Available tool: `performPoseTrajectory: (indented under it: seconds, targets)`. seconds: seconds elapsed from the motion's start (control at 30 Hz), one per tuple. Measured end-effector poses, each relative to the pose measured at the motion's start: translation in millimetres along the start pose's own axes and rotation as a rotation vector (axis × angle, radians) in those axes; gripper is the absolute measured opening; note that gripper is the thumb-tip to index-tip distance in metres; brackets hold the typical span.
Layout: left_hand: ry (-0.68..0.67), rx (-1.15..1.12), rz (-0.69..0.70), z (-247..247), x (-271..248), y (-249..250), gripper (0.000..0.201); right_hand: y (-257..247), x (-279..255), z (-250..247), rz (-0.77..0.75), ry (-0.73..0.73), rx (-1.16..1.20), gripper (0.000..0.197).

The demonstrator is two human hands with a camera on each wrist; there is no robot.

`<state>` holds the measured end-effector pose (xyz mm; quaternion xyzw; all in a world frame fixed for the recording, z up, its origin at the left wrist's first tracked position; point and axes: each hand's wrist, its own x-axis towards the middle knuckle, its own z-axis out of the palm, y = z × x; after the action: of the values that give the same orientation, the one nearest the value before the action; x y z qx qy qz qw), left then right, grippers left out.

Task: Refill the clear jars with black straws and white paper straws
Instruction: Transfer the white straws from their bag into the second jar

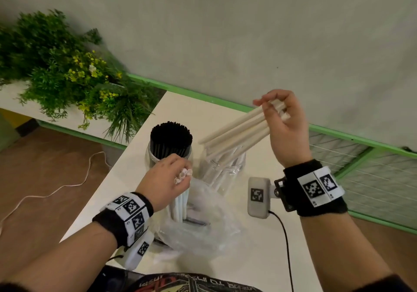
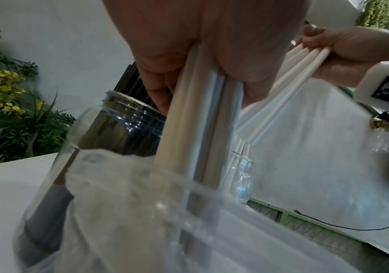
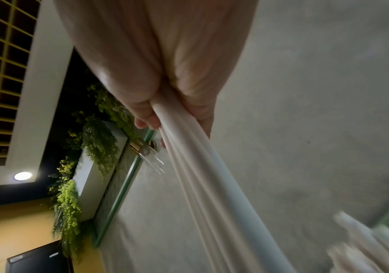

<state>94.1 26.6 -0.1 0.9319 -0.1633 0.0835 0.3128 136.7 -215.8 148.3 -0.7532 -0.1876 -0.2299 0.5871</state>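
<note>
Two clear jars stand on the white table (image 1: 252,246). The left jar (image 1: 153,158) is packed with black straws (image 1: 171,138). The right jar (image 1: 228,167) holds several white paper straws leaning inside. My right hand (image 1: 284,120) grips a bundle of white paper straws (image 1: 237,133) slanting down-left, their lower ends over the right jar's mouth. My left hand (image 1: 167,176) grips a second bundle of white straws (image 1: 180,203) standing upright in a clear plastic bag (image 1: 203,230). In the left wrist view, that bundle (image 2: 200,129) runs down into the bag (image 2: 118,212).
A planter with green foliage and yellow flowers (image 1: 67,75) sits on a white ledge at back left. A green-framed rail and wire mesh (image 1: 372,170) run along the table's far right. A pale cable (image 1: 52,192) lies on the brown floor to the left.
</note>
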Motion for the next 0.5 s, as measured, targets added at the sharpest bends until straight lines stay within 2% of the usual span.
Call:
performPoseTrajectory:
  seconds: [0.13, 0.3, 0.5]
  targets:
    - [-0.001, -0.011, 0.002, 0, 0, 2, 0.033, 5, 21, -6, -0.094, 0.035, -0.031, 0.021]
    - [-0.010, -0.016, -0.009, -2, -1, 6, 0.036, 27, 21, 2, -0.078, 0.018, -0.128, 0.033]
    - [-0.006, -0.014, -0.006, -3, -3, 7, 0.033, 29, 16, 4, -0.109, 0.046, -0.127, 0.034]
